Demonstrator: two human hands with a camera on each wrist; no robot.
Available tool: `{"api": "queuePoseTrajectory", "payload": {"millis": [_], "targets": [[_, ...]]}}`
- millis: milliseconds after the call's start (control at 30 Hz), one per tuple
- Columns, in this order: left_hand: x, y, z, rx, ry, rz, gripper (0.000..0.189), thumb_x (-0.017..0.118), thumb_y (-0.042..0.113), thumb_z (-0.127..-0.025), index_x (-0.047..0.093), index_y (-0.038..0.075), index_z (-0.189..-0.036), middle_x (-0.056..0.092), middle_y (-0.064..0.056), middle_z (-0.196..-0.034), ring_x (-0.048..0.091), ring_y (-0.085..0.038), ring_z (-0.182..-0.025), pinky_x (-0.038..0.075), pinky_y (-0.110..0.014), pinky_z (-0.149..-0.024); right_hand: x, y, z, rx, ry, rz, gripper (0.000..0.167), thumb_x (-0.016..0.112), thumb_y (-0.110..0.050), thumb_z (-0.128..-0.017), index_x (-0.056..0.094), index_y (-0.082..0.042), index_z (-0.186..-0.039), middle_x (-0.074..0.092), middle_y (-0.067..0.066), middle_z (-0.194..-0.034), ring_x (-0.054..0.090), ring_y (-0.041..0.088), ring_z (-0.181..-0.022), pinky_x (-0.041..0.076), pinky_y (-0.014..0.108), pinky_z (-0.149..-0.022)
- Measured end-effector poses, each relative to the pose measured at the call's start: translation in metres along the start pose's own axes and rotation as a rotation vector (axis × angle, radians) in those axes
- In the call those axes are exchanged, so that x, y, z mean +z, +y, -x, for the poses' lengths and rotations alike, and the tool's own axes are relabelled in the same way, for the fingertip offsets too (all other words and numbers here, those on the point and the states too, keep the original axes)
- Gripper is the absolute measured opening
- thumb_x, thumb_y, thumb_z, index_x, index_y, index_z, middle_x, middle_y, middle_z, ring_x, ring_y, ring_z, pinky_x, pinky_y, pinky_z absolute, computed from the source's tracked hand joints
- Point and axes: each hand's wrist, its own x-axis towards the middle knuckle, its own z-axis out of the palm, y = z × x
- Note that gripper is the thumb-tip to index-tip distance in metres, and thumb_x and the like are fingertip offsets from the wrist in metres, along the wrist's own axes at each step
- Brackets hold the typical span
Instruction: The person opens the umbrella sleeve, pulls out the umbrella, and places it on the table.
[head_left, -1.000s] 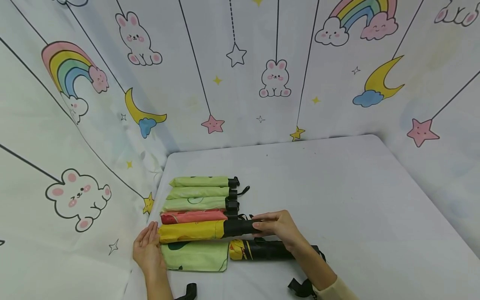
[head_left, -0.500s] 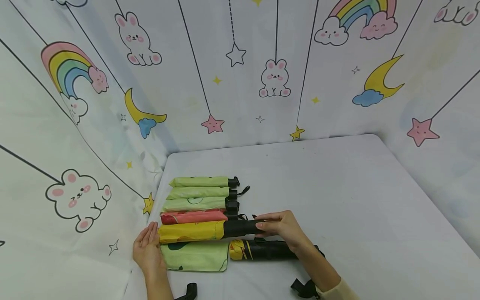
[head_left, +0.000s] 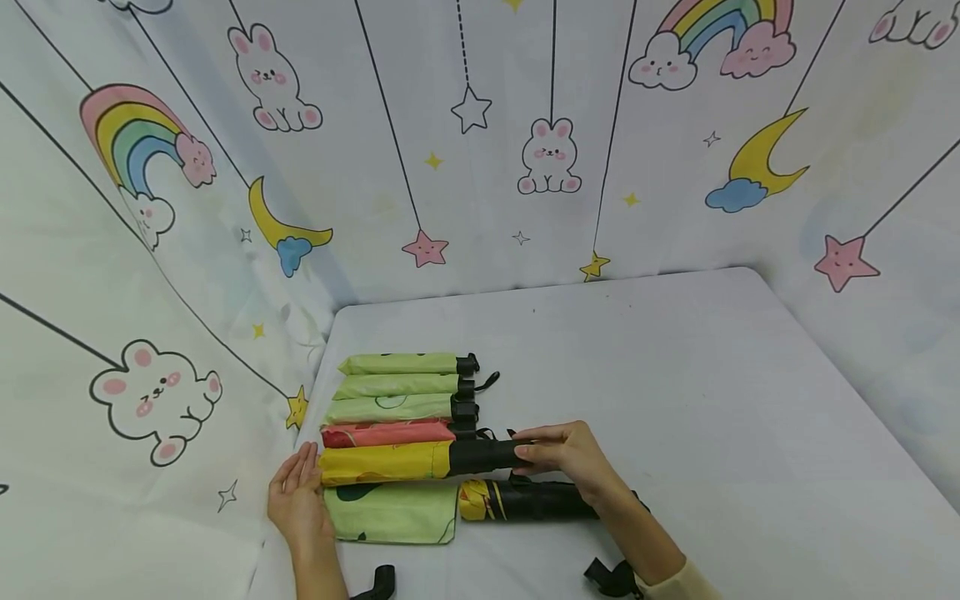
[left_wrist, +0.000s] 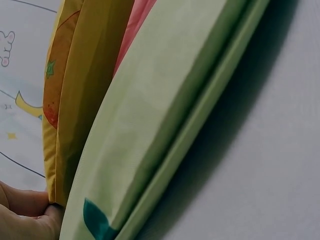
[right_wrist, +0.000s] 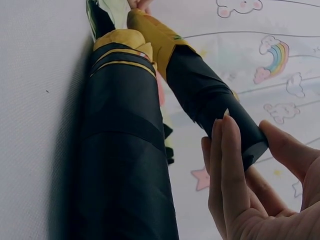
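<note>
A folded black umbrella (head_left: 483, 457) sits partly inside a yellow fruit-print sleeve (head_left: 384, 464), lying level across the front of the row. My left hand (head_left: 298, 500) holds the sleeve's left end; the left wrist view shows a thumb and finger (left_wrist: 30, 202) pinching its tip. At the opposite end, my right hand (head_left: 566, 458) grips the umbrella's black end between thumb and fingers, clear in the right wrist view (right_wrist: 270, 185). Below it lie a flat light-green sleeve (head_left: 397, 512) and a second black folded umbrella (head_left: 525, 500) with yellow at one end, partly hidden by my right forearm.
Behind, several sleeved umbrellas lie side by side: a red one (head_left: 390, 432) and light-green ones (head_left: 397, 385), black handles to the right. Two black things, one an angled piece (head_left: 382, 581), the other strap-like (head_left: 611, 577), are near the front. A cartoon-print cloth (head_left: 480, 192) surrounds the white table (head_left: 712, 400).
My right hand has shifted slightly to the right along the umbrella's end. The left hand and the sleeve stay nearly in place.
</note>
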Motion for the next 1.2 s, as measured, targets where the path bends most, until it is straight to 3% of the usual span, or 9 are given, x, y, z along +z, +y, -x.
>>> {"api": "queuePoseTrajectory", "payload": {"millis": [433, 667, 967, 1200], "targets": [[-0.002, 0.002, 0.000, 0.001, 0.020, 0.050, 0.044, 0.048, -0.023, -0.098, 0.047, -0.003, -0.137, 0.058, -0.019, -0.147, 0.057, -0.028, -0.137, 0.051, -0.026, -0.104, -0.005, -0.001, 0.004, -0.011, 0.003, 0.007, 0.043, 0.083, -0.018, -0.090, 0.072, 0.009, -0.122, 0.077, 0.021, -0.102, 0.075, 0.047, -0.087, 0.063, 0.044, -0.089], [-0.005, 0.005, -0.004, -0.001, 0.034, 0.044, 0.044, 0.049, -0.021, -0.098, 0.047, -0.002, -0.138, 0.064, -0.014, -0.140, 0.060, -0.026, -0.134, 0.052, -0.025, -0.102, -0.011, -0.003, 0.008, -0.012, -0.003, 0.012, 0.046, 0.082, -0.019, -0.091, 0.070, 0.010, -0.124, 0.077, 0.022, -0.100, 0.073, 0.051, -0.090, 0.061, 0.044, -0.096], [-0.005, 0.004, -0.003, 0.000, 0.029, 0.018, 0.043, 0.049, -0.021, -0.099, 0.046, -0.002, -0.138, 0.060, -0.016, -0.145, 0.059, -0.026, -0.135, 0.052, -0.024, -0.101, -0.016, -0.002, 0.009, -0.012, -0.014, 0.020, 0.048, 0.082, -0.020, -0.091, 0.069, 0.011, -0.125, 0.077, 0.022, -0.106, 0.073, 0.051, -0.092, 0.058, 0.047, -0.101], [-0.004, 0.005, -0.002, 0.000, 0.039, 0.009, 0.044, 0.050, -0.019, -0.100, 0.047, -0.001, -0.140, 0.057, -0.018, -0.149, 0.063, -0.022, -0.131, 0.054, -0.022, -0.099, -0.021, -0.001, 0.012, -0.004, 0.003, 0.018, 0.044, 0.082, -0.019, -0.091, 0.071, 0.009, -0.124, 0.076, 0.023, -0.107, 0.073, 0.051, -0.092, 0.044, 0.058, -0.114]]}}
